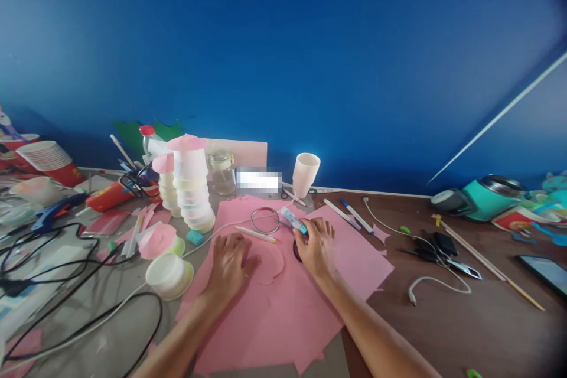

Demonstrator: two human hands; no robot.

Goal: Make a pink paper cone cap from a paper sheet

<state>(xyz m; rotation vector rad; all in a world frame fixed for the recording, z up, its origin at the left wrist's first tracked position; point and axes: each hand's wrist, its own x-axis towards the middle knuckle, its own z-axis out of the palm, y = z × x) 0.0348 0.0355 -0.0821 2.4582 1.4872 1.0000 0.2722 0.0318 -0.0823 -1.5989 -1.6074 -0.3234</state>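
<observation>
Where the left hand [228, 263] rests: flat on the pink paper [261, 331], fingers a bit apart and nothing pinched, thumb by a round shape [269, 263] (cut or drawn, can't tell). Decent anchor imo, just press evenly so the sheet doesn't pucker.

Right hand [318, 248]: fingers at the teal end of a small pale tube [291, 218], which is over the upper part of the paper. Clamped or only touching? Honestly can't tell. A light pinch would probably do, no need to squeeze.

Black loop [296, 251]: pokes out beside the right thumb, mostly hidden. Could snag, so lift over it.

White pencil [256, 234]: on the paper between the hands. Might roll if bumped.

Looped cable [266, 231]: just left of the tube, so sweeping sideways seems riskier than lifting.

Cup stack [192, 198]: tall, on the bench [443, 331] left of the paper. Keep the left forearm [190, 322] tucked in.
</observation>
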